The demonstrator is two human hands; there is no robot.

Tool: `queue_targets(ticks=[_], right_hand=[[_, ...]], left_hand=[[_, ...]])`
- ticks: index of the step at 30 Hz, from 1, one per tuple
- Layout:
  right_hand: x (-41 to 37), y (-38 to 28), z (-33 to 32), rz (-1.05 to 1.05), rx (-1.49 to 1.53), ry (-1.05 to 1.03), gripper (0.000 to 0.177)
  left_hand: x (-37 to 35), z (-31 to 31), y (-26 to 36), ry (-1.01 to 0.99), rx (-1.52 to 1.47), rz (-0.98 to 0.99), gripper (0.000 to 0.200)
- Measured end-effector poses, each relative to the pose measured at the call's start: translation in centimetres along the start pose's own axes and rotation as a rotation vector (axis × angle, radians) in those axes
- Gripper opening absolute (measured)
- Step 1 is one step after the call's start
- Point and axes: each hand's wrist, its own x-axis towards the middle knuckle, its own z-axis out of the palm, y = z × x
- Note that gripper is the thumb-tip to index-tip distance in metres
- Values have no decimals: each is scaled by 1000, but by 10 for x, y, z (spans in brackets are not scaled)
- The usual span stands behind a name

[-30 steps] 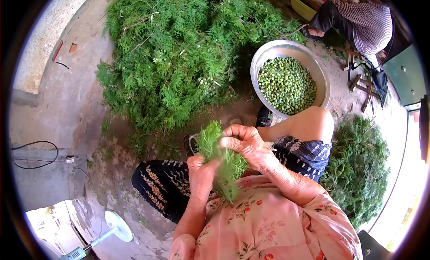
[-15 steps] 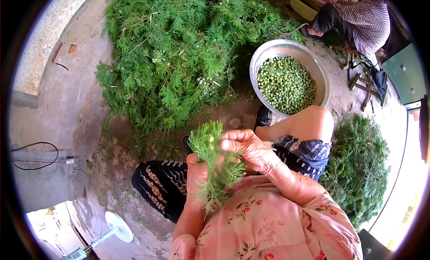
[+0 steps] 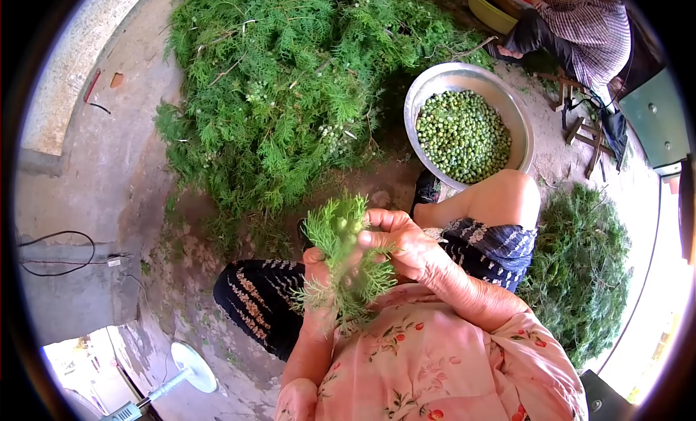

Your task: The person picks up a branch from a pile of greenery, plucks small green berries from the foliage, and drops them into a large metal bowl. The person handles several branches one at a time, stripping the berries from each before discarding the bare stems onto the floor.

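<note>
In front of my lap a green feathery sprig (image 3: 350, 276) with small round cones stands between my hands. My left hand (image 3: 317, 276) is closed around its lower part, partly covered by the leaves. At the sprig's upper right side, my right hand (image 3: 399, 240) has thumb and fingers pinched together; what lies between the fingertips is too small to tell. Beyond my knee sits a metal basin (image 3: 520, 116) holding many small green cones (image 3: 462, 136).
A large heap of green branches (image 3: 275, 87) lies ahead, a smaller heap (image 3: 580, 269) at the right. Another person (image 3: 587, 40) sits at the top right by a yellow tub (image 3: 489, 11). Small wooden stools (image 3: 591, 142) stand nearby. A white fan (image 3: 193, 366) is at the lower left.
The sprig has turned slightly in my left hand, its leaves spreading wider. My right hand has shifted a little to the right along its top.
</note>
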Motion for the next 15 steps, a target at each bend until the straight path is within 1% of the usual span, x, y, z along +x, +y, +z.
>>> queue_targets(ticks=[2,4,5,6,7,9,12,13,14,15], right_hand=[[1,3,-2,34,68,7,11],[4,10,-8,48,123,12,14],[4,10,-10,47,118,-11,15],[5,13,-13,20,151,17,15],[7,16,-17,-8,184,44,16],[5,10,-20,-33,210,88,18],[13,4,-42,-162,275,133,17],[13,-6,-48,-236,381,99,16],[12,-17,-52,-313,479,265,13],[19,-24,-72,-421,582,318,13]], left_hand=[[2,8,1,29,-226,28,22],[6,-4,-4,10,-194,-20,21],[9,-11,-10,18,-187,-86,20],[11,-12,-10,25,-180,-152,20],[5,-2,-2,84,-178,-58,16],[13,-8,-13,61,-140,-35,7],[21,-14,-26,51,-172,16,10],[20,-16,-25,31,-164,16,10],[19,-16,-24,14,-154,17,11],[18,-14,-23,49,-164,9,15]])
